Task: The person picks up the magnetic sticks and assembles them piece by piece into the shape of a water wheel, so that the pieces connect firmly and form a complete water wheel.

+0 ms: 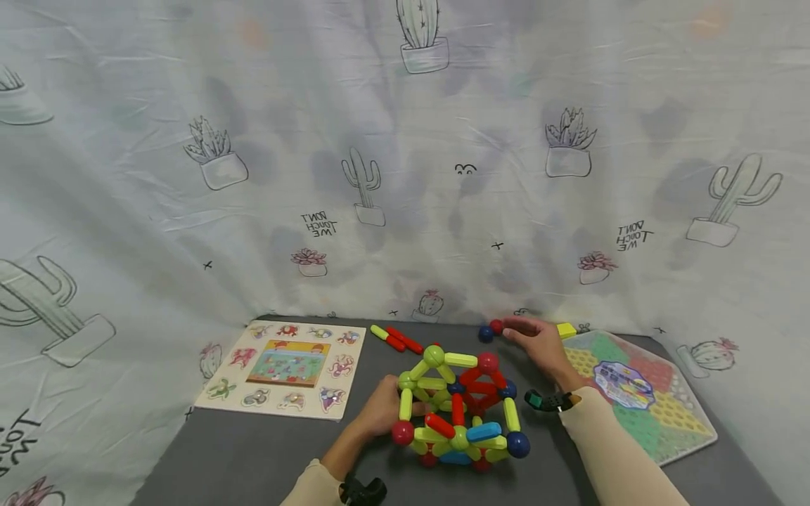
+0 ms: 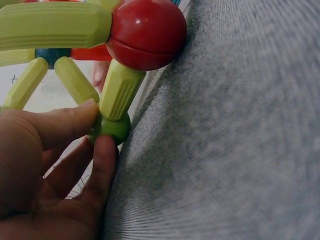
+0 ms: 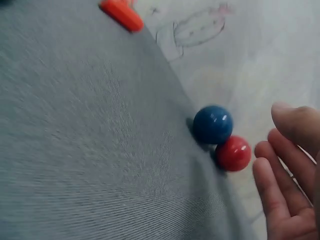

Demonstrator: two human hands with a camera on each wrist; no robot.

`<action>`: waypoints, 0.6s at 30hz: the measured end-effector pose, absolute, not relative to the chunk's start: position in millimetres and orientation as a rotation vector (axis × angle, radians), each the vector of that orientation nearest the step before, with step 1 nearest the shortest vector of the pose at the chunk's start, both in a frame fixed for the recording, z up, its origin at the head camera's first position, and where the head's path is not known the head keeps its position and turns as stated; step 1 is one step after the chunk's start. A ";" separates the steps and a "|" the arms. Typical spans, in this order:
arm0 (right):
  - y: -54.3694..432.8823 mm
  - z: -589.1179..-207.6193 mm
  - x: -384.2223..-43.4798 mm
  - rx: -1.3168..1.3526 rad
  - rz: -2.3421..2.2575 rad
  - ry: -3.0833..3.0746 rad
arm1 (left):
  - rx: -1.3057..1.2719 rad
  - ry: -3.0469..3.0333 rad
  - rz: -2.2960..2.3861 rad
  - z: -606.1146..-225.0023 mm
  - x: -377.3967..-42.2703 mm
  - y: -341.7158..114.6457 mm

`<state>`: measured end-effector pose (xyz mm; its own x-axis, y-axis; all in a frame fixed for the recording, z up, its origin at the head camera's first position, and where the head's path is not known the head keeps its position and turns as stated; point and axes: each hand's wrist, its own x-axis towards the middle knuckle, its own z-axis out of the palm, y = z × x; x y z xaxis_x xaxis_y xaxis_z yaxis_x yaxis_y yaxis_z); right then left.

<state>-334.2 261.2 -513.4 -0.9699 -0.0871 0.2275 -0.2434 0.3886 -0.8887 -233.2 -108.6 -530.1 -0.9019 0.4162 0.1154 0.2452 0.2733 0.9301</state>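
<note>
A structure of rods and balls [image 1: 460,433] in yellow-green, red and blue stands on the grey table. At its left side, my left hand [image 1: 382,410] pinches a low green ball [image 2: 116,129] of it between thumb and finger, as the left wrist view shows. A large red ball [image 2: 147,32] sits above that grip. My right hand [image 1: 543,346] is at the table's back edge, fingers loosely extended, holding nothing. Just beside its fingertips lie a loose red ball [image 3: 234,153] and a blue ball [image 3: 213,124], which touch each other.
Behind the structure lie loose red rods [image 1: 403,340] and a yellow-green rod [image 1: 379,332]. A wooden picture board [image 1: 351,344] lies at the left, a hexagonal game board [image 1: 680,429] at the right. Near the right hand is a yellow piece [image 1: 566,329]. A printed curtain [image 1: 405,211] hangs behind.
</note>
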 end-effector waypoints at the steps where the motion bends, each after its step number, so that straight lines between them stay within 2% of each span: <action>1: 261.9 -514.4 -337.8 0.281 1.619 -2.502 | 0.624 2.363 1.701 -530.3 -233.1 -107.8; 18: 255.7 -530.8 -371.0 0.252 1.277 -2.607 | 0.603 2.344 1.746 -531.1 -233.0 -105.3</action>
<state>-371.0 255.7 -530.8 -0.9594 -0.0538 0.2769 -0.2518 0.6060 -0.7545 -233.0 -105.3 -531.1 -0.9064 0.4074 0.1120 0.2240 0.2386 0.9449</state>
